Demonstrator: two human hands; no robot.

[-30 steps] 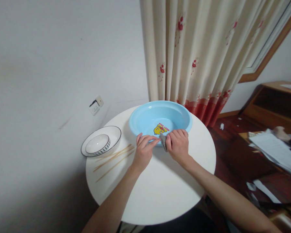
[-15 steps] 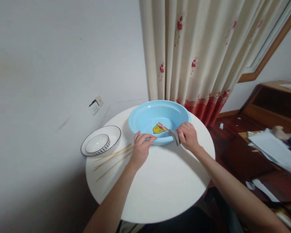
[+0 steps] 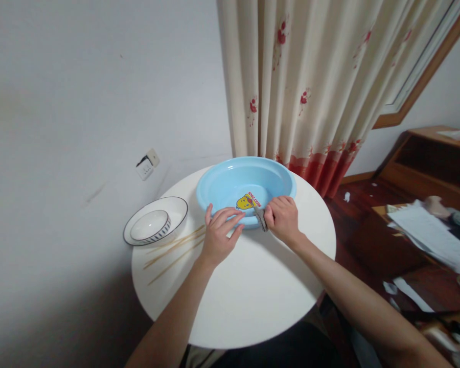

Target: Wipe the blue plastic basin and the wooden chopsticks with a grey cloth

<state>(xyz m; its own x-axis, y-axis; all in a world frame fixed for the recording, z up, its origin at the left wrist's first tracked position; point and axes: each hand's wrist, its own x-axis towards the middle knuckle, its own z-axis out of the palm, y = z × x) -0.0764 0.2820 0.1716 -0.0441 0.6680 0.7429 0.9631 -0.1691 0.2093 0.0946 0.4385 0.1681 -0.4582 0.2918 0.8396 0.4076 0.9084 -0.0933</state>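
A light blue plastic basin (image 3: 249,173), with a yellow duck picture on its bottom, stands on a round white table (image 3: 245,291). My left hand (image 3: 219,236) is at the near rim, its fingers laid over the edge and the thumb on the outside. My right hand (image 3: 282,219) is closed around a small grey cloth (image 3: 260,219), which drapes over the near rim to the right of my left hand. Part of the cloth is hidden inside the fist.
Left of the basin, a small white bowl (image 3: 150,225) sits inside a larger dark-rimmed dish (image 3: 178,209). Several wooden chopsticks (image 3: 172,263) lie beside them. A wall with a socket (image 3: 144,168) borders the left, a curtain (image 3: 299,76) the back. Papers (image 3: 433,235) lie at right.
My right hand and the cloth have slid left along the near rim, closer to my left hand. My left hand's fingers have spread a little. The whole view has shifted slightly.
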